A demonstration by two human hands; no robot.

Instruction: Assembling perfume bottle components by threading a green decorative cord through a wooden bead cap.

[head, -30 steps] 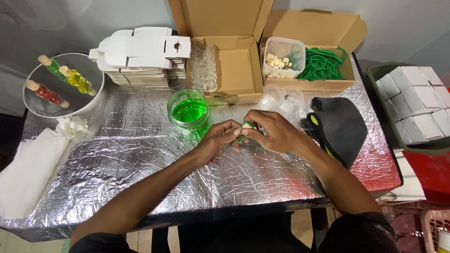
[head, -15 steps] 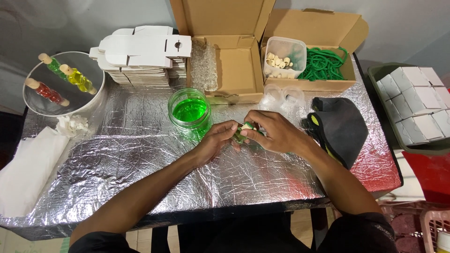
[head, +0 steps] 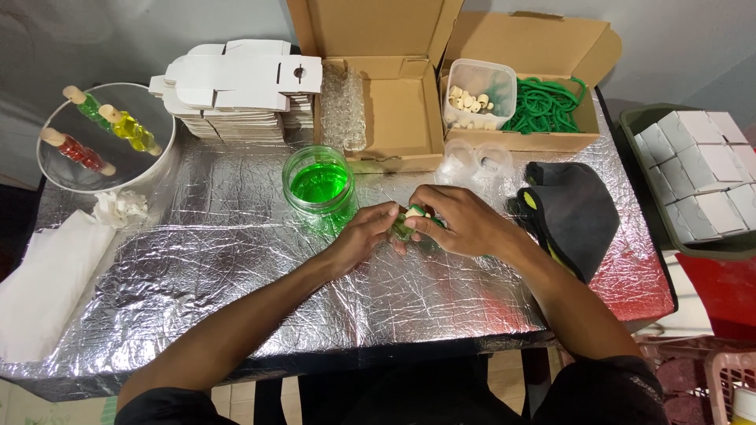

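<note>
Hardly anything has shifted since the earlier frames: both your hands stay together over the middle of the foil-covered bench [head: 236,299], just in front of the round clear jar of bright green liquid [head: 318,185], with only the fingers working a little around the piece.

Your left hand [head: 364,236] curls its fingers shut around the small green glass bottle [head: 403,228], which sits between the two hands, a little above the foil and mostly hidden. Your right hand [head: 461,224] pinches the pale cork-like stopper [head: 415,212] at the top of that bottle between thumb and fingertips; whether the stopper is fully seated cannot be told from here.

To do this step well, you likely want the bottle upright and steady in your left hand while your right presses straight down along its neck, not at a slant, so nothing spills onto the foil. Keep both elbows clear of the jar, which stands open and close to your left knuckles.

At the far edge sit two open brown cardboard boxes [head: 394,118]; the right one holds a clear plastic tub of pale stoppers [head: 476,94] and green cords [head: 551,106]. Toward the far left corner, a round dish [head: 110,169] carries finished coloured bottles.
</note>
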